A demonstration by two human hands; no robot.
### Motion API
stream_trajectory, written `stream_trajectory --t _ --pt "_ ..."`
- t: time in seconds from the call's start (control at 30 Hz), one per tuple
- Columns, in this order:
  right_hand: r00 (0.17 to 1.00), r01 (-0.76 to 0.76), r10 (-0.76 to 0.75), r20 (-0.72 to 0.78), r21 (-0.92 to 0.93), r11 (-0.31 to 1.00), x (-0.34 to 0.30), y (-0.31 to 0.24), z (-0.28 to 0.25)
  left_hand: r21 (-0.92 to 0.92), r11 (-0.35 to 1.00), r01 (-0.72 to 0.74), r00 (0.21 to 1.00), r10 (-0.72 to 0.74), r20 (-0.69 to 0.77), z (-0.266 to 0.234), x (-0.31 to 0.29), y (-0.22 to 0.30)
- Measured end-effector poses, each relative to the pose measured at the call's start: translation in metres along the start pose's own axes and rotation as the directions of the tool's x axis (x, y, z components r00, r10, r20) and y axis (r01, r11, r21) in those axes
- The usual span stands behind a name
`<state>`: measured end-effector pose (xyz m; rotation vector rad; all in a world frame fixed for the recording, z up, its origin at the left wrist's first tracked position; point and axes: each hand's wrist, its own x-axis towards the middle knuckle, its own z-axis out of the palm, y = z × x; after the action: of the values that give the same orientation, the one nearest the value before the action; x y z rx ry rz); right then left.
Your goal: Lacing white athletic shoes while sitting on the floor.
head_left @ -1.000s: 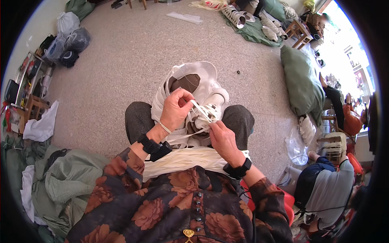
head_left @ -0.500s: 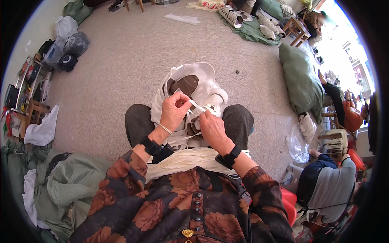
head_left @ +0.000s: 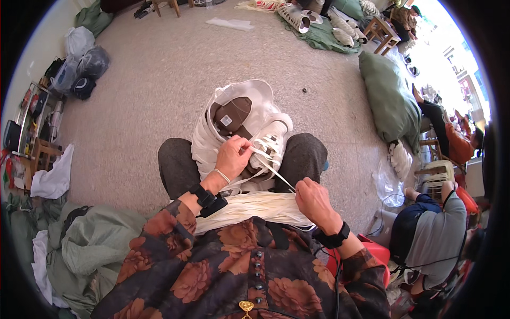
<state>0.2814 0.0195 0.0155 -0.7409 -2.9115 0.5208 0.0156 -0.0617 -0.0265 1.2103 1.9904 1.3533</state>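
Note:
A white shoe, with white lacing across its front, stands between my knees. My left hand is closed at the near end of its lacing, thumb and fingers pinching a white shoelace. From the shoe the shoelace stretches toward the lower right in a tight line. Its end is pinched in my right hand, which is held above my right thigh. Left of the shoe, touching it, are stacked white shoe uppers with a brown inside and a small white label. Across my lap lies a bundle of cream laces.
Green cloth sacks lie at the near left, with a white cloth beyond. A stuffed green sack leans at the right, near seated people. Farther off, shoe uppers rest on green cloth. A red plastic stool is by my right elbow.
My right hand has moved away from the shoe, down and to the right, drawing the shoelace out taut. My left hand has shifted slightly down and stays at the lacing.

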Motion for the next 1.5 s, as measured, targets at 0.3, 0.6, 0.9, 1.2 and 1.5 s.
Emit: stream_trajectory --t 0.3,0.6,0.9,1.2,1.5 --pt "0.939 0.053 0.151 -0.309 0.565 0.823 0.044 0.001 0.036 0.207 0.974 -0.088 0.996 0.089 0.007 -0.001 0.008 -0.001" --pt "0.935 -0.057 0.281 -0.215 0.693 0.718 0.071 0.008 0.055 0.175 0.976 -0.129 0.991 0.132 -0.004 0.007 0.008 -0.008" --pt "0.978 -0.191 0.033 0.207 0.817 0.544 0.084 0.029 0.010 0.174 0.979 -0.107 0.994 0.105 0.024 -0.002 0.008 -0.003" --pt "0.967 -0.161 0.013 0.254 0.572 0.805 0.091 0.028 0.011 0.193 0.974 -0.117 0.993 0.118 0.010 0.003 0.015 -0.005" --pt "0.984 -0.030 0.131 -0.118 0.622 0.783 0.061 0.010 0.047 0.263 0.930 -0.259 0.964 0.229 0.137 -0.004 0.010 0.016"
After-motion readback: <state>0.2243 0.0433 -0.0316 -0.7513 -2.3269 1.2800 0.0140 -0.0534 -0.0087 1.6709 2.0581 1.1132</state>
